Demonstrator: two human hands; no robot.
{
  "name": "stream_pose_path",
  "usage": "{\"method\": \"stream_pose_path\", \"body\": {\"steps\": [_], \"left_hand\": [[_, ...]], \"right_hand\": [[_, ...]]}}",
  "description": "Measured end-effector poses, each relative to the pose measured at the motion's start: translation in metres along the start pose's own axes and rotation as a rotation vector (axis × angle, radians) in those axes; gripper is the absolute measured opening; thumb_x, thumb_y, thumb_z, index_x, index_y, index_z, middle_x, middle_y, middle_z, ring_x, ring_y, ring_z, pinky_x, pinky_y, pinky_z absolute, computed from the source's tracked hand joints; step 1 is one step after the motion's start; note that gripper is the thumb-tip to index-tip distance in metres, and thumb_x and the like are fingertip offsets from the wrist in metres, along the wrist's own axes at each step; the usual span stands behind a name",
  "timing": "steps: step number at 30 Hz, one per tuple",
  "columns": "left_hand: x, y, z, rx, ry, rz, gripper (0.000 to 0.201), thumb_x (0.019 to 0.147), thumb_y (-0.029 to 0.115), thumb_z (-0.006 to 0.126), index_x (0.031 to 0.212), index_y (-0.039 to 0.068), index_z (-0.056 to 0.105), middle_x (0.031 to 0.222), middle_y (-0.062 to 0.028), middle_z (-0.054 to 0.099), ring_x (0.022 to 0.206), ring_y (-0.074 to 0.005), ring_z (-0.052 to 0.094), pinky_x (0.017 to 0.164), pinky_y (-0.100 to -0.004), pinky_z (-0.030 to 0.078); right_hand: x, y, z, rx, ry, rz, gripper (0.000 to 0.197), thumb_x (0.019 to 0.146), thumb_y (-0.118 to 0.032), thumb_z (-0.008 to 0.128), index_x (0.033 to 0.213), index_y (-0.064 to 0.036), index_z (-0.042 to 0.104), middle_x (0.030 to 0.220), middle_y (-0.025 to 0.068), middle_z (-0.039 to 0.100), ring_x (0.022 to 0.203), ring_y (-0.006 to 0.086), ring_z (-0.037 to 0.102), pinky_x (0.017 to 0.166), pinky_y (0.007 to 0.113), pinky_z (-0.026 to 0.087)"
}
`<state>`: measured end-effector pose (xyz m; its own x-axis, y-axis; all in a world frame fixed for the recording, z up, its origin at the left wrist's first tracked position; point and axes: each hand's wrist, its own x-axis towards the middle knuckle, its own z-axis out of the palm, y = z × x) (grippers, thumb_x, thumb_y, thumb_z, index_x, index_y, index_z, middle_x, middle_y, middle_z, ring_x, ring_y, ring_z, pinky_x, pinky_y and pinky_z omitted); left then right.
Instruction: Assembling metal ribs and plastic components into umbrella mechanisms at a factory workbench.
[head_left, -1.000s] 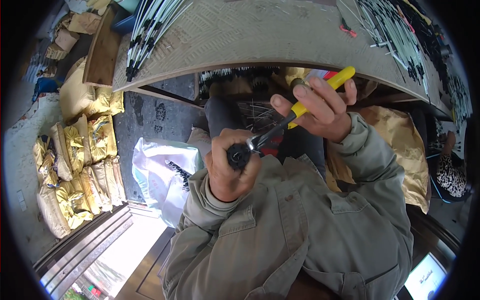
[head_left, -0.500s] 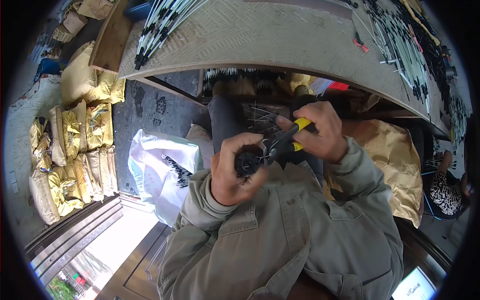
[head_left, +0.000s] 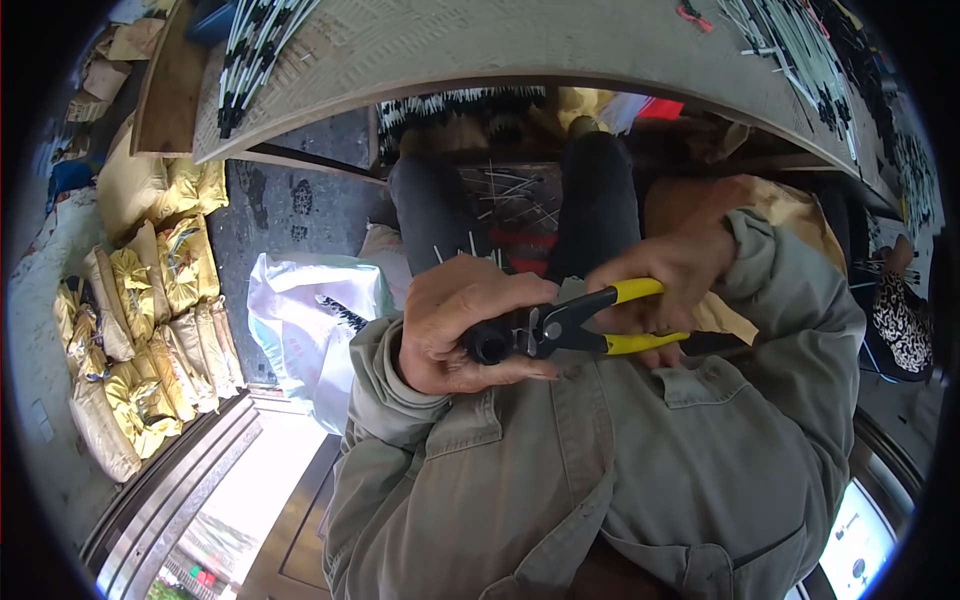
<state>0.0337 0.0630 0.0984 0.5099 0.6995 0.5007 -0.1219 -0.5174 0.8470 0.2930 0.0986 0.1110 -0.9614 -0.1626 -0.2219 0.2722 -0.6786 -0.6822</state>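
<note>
Even, soft daylight, no hard shadows; sharp centre, strong fisheye bending and black vignette at the rim.

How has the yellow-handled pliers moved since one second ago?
Yes. The pliers have come down from near the workbench edge toward the person's chest, now lying level, with right hand and left hand lower too.

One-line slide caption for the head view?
Right hand squeezes yellow-handled pliers on a small black part held in the left hand.
</note>
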Motion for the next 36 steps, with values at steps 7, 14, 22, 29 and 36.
{"method": "stream_pose_path", "body": {"steps": [7,14,22,29,36], "left_hand": [[-0.005,-0.003,-0.005,0.071,0.111,-0.084,0.066,0.053,0.026,0.086,0.101,-0.008,0.056,0.085,-0.0152,0.062,0.07,-0.0228,0.06,0.064,-0.0319,0.047],[0.015,-0.013,-0.02,-0.16,-0.177,0.041,0.057,0.051,0.027,0.087,0.089,-0.006,0.063,0.079,-0.0156,0.064,0.064,-0.0241,0.061,0.06,-0.033,0.047],[-0.001,-0.015,-0.013,-0.179,0.064,-0.05,0.059,0.053,0.027,0.086,0.094,-0.006,0.058,0.081,-0.0151,0.062,0.073,-0.0251,0.06,0.067,-0.0358,0.047],[0.0,-0.014,-0.016,-0.07,0.122,-0.083,0.058,0.059,0.021,0.084,0.103,-0.004,0.057,0.091,-0.0117,0.063,0.076,-0.0195,0.062,0.067,-0.0267,0.047],[-0.017,-0.009,-0.018,-0.136,0.388,-0.361,0.073,0.053,0.035,0.085,0.106,-0.006,0.056,0.1,-0.0105,0.06,0.089,-0.0152,0.058,0.079,-0.026,0.044]], "right_hand": [[0.003,-0.006,0.046,-1.638,1.003,-0.303,0.053,0.075,-0.01,0.067,0.119,-0.0001,0.04,0.093,0.0141,0.056,0.074,0.0291,0.061,0.065,0.033,0.049],[-0.013,0.011,0.012,-0.179,0.317,0.022,0.036,0.084,-0.008,0.061,0.113,0.0023,0.045,0.093,0.0105,0.06,0.075,0.0156,0.062,0.061,0.024,0.05],[0.005,0.015,0.033,-1.306,0.853,-0.456,0.033,0.072,-0.013,0.07,0.099,-0.0048,0.055,0.102,0.0124,0.056,0.065,0.0172,0.057,0.058,0.029,0.047],[0.032,0.022,0.024,-1.682,1.281,-0.442,0.03,0.063,-0.004,0.061,0.093,-0.0022,0.057,0.112,0.0199,0.051,0.095,0.0331,0.054,0.084,0.047,0.042],[0.062,0.024,-0.001,-1.554,1.216,-0.53,0.037,0.07,-0.007,0.056,0.106,-0.001,0.051,0.126,0.0241,0.04,0.115,0.0385,0.043,0.1,0.061,0.019]]}}
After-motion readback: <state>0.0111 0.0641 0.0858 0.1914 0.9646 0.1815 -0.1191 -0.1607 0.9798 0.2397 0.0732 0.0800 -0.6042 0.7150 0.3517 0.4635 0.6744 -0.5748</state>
